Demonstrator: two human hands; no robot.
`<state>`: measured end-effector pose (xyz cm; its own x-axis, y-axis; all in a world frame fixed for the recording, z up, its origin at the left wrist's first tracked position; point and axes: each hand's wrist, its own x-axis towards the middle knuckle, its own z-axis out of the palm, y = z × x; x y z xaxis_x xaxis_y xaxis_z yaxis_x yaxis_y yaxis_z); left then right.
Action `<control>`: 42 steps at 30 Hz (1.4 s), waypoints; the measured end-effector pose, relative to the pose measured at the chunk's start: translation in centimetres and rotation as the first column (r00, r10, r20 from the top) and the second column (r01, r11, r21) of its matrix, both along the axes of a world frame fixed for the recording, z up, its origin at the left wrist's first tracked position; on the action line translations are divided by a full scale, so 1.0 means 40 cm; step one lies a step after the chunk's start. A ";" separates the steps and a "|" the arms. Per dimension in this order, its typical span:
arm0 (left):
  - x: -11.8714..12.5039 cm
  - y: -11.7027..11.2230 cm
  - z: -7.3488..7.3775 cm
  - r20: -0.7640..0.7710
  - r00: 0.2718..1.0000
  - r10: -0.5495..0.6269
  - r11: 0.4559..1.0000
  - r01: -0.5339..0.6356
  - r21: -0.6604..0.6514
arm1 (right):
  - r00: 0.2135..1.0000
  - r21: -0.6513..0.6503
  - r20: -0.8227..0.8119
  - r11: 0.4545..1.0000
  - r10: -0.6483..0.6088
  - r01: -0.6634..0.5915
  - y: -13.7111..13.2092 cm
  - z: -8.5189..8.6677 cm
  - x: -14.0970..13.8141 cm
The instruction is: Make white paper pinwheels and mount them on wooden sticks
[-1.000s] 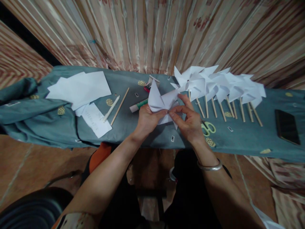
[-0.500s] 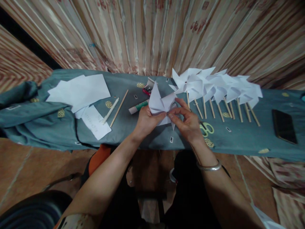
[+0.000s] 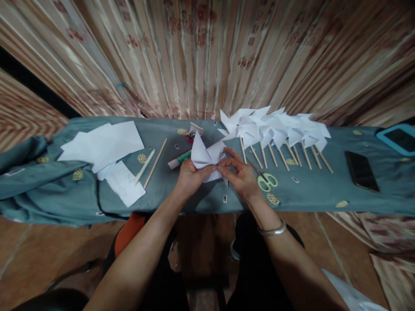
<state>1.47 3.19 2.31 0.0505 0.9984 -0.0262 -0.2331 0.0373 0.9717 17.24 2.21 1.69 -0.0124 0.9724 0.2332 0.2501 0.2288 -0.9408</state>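
A folded white paper pinwheel (image 3: 205, 154) is held over the near middle of the cloth-covered table. My left hand (image 3: 191, 176) grips its left side, with the thumb lying toward the centre. My right hand (image 3: 238, 175) pinches at the centre from the right, thumb and forefinger together. Whatever small thing sits under those fingertips is hidden. Just behind the left hand lies a glue stick (image 3: 180, 160) with a green label, partly covered by the paper. A small red box (image 3: 190, 135) with shiny bits in it stands beyond the pinwheel.
Several finished pinwheels (image 3: 275, 127) on wooden sticks lie in an overlapping row at the back right. Green-handled scissors (image 3: 267, 181), a dark phone (image 3: 361, 170) and a blue-framed device (image 3: 400, 139) are to the right. Leftward lie white paper sheets (image 3: 103, 142), a white pencil-like stick (image 3: 145, 166) and a wooden stick (image 3: 155, 163).
The camera view has shifted, so the table sits lower and more of its right end shows, including the blue-framed device. Both hands keep their hold on the pinwheel.
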 end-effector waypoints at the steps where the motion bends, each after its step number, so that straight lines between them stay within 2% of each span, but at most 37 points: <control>1: 0.000 0.000 0.000 -0.006 1.000 0.001 1.000 -0.001 -0.006 | 1.000 -0.009 -0.009 1.000 0.004 -0.004 0.000 -0.001 -0.001; 13: -0.004 0.004 -0.008 -0.036 0.999 -0.003 1.000 0.003 -0.002 | 0.988 -0.088 -0.147 0.996 -0.039 0.026 -0.006 0.006 -0.020; 18: -0.005 0.003 -0.005 -0.053 0.999 0.002 1.000 -0.001 0.009 | 0.980 -0.088 -0.190 0.995 -0.055 0.038 -0.006 -0.007 -0.018; 25: -0.003 0.001 0.000 0.004 1.000 -0.014 1.000 0.014 -0.021 | 0.955 -0.104 -0.269 0.989 -0.128 0.103 -0.002 -0.019 -0.026; 30: -0.004 0.000 -0.001 0.012 1.000 -0.010 1.000 0.010 -0.027 | 0.932 -0.161 -0.314 0.978 -0.180 0.135 -0.002 -0.019 -0.031; 35: -0.002 0.002 0.000 0.018 1.000 -0.015 0.999 0.016 -0.037 | 0.944 -0.185 -0.297 0.978 -0.145 0.092 -0.007 -0.001 -0.025; 42: 0.000 -0.002 0.012 0.019 1.000 -0.025 0.998 0.026 -0.058 | 0.962 -0.325 -0.260 0.946 -0.080 -0.009 -0.012 0.017 -0.008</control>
